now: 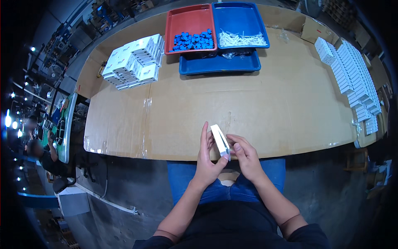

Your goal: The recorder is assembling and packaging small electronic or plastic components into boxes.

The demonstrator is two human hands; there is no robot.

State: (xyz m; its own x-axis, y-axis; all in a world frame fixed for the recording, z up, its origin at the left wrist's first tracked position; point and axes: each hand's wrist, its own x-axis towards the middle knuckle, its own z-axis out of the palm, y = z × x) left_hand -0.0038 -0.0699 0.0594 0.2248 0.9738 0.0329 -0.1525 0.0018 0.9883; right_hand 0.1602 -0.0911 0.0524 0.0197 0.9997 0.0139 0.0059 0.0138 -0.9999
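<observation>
At the left of the cardboard-covered surface point(174, 103), we see stacked white boxes point(132, 62), then a red tray point(188, 18) with small blue parts point(192, 41) in it. Near the front edge, our left hand point(207, 166) holds the white piece point(217, 139), the thumb pressed at its near end and the fingers along its left side. We find it standing tilted between both hands, above the edge nearest us, a dark narrow gap running down its right side. We judge it light and fairly stiff, probably plastic or card, smooth enough to slip a little and perhaps easy to dent at a thin edge; we would take it by its long sides, pressing gently and clear of the gap. Beyond it lies a blue tray point(238, 18) of thin white sticks point(242, 39). Our right hand point(250, 164) is curled beside the piece, thumb and fingers narrowly apart; we cannot tell whether they grip it. Far right, more white boxes stand in long rows point(350, 70).
</observation>
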